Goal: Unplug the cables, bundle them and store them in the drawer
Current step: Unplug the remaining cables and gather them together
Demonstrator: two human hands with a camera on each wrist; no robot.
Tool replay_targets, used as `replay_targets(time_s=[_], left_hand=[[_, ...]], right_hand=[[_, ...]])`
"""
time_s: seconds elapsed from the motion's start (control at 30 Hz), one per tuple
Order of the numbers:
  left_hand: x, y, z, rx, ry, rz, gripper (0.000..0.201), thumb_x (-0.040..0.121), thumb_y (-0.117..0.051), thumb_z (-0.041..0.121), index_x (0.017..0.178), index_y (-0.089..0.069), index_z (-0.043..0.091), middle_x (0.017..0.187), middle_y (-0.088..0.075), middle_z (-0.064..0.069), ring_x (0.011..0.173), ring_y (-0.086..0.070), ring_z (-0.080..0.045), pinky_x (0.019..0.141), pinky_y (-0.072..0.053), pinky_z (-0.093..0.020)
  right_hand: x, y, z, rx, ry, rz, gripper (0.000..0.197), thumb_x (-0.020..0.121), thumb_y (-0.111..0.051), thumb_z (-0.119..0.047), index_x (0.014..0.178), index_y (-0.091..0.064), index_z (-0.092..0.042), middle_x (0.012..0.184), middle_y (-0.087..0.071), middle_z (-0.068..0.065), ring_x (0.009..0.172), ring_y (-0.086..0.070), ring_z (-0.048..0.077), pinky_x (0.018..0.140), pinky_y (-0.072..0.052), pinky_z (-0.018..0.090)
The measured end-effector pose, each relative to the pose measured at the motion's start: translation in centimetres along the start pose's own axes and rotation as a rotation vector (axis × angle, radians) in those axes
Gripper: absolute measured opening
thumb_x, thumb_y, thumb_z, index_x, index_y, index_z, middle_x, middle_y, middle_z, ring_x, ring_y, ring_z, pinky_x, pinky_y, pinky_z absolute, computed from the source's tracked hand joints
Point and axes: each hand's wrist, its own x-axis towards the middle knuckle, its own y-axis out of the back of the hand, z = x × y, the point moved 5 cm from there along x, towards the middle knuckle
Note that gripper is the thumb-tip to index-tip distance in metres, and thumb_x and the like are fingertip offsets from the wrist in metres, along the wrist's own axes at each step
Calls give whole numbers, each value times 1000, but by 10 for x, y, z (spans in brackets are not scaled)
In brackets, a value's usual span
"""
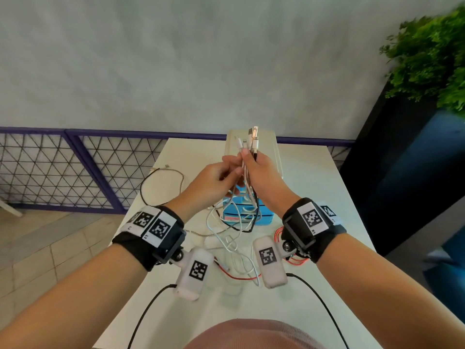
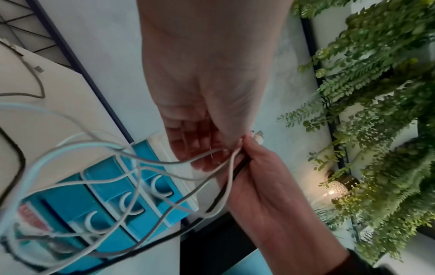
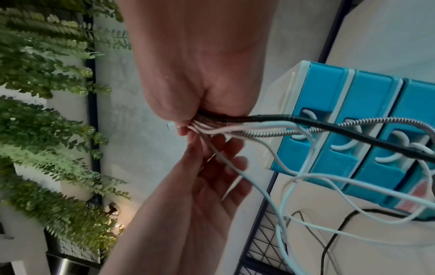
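My right hand [image 1: 251, 157] grips a bundle of cables [image 1: 253, 139] upright above the table, with the plugs sticking out above the fist. White, black and braided strands [image 3: 270, 128] hang from it in loops over the blue drawer unit [image 1: 261, 217] to the white table [image 1: 314, 177]. My left hand [image 1: 232, 167] is right beside the bundle and pinches a white cable [image 2: 231, 163] against it. The drawer unit [image 2: 105, 223] shows three blue fronts with white crescent handles [image 3: 343, 147].
A braided cable [image 1: 163, 182] lies looped on the table's left side, and a red cable [image 1: 278, 235] lies near my right wrist. A wire fence [image 1: 75, 167] runs behind the table on the left. A leafy plant [image 1: 432, 59] stands at the right.
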Motion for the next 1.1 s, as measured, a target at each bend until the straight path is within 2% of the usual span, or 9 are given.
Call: replay_targets(time_s=[0.1, 0.23, 0.37, 0.47, 0.6, 0.73, 0.83, 0.97, 1.1], left_hand=[[-5, -13, -18, 196, 11, -192, 27, 95, -50, 34, 87, -62, 12, 78, -68, 7, 65, -59, 0, 66, -48, -22], [-20, -16, -85, 342, 68, -326, 10, 85, -63, 29, 79, -57, 23, 80, -64, 8, 71, -55, -1, 75, -46, -24], [-32, -5, -123, 331, 142, -311, 19, 89, -60, 13, 80, -54, 29, 89, -60, 11, 82, -53, 8, 77, -38, -14], [-39, 0, -150, 359, 305, -385, 9, 90, -56, 23, 99, -60, 25, 105, -59, 9, 101, -53, 3, 89, -38, -17], [-49, 9, -172, 208, 513, -331, 23, 91, -57, 31, 111, -59, 20, 110, -59, 10, 109, -53, -8, 80, -39, -15], [-47, 23, -156, 301, 425, -353, 9, 89, -60, 13, 96, -64, 17, 92, -65, 10, 98, -63, -10, 74, -44, -7], [-36, 35, -120, 372, 430, -392, 16, 90, -53, 18, 90, -67, 9, 89, -72, 4, 81, -71, -8, 71, -55, -21], [-12, 58, -51, 574, 212, -113, 24, 89, -50, 29, 75, -63, 16, 76, -69, 2, 61, -62, -12, 67, -53, -34], [-8, 24, 3, 278, 29, -188, 55, 82, -62, 51, 127, -49, 23, 126, -54, 12, 115, -50, -1, 98, -39, -23]], right_hand=[[2, 0, -17, 264, 61, -27, 29, 106, -30, -27, 86, -45, -13, 97, -74, 12, 92, -71, 20, 86, -54, 30], [10, 13, -46, 439, 107, 25, 31, 106, -29, -24, 81, -43, -13, 55, -53, -3, 42, -54, 14, 49, -52, 30], [13, 16, -57, 481, 126, 9, 30, 106, -30, -28, 82, -43, -16, 52, -37, -9, 38, -31, 7, 40, -31, 22], [10, 15, -67, 585, 138, -9, 31, 106, -30, -28, 81, -44, -15, 53, -34, -8, 37, -27, 5, 36, -25, 19], [9, 20, -85, 690, 163, -9, 30, 106, -31, -27, 81, -44, -15, 54, -34, -6, 36, -27, 6, 34, -25, 16], [12, 21, -80, 562, 125, -12, 29, 105, -32, -32, 83, -42, -17, 53, -36, -5, 34, -28, 7, 34, -24, 16], [14, 12, -56, 442, 47, -36, 29, 104, -34, -35, 83, -43, -17, 52, -33, -7, 35, -25, 6, 35, -20, 17], [12, 0, -27, 378, -28, -61, 25, 104, -37, -31, 89, -48, -14, 53, -32, -8, 37, -26, 4, 36, -21, 18], [11, -12, -17, 501, -68, -101, 23, 104, -39, -24, 92, -51, -10, 55, -32, -6, 40, -30, 5, 39, -27, 18]])
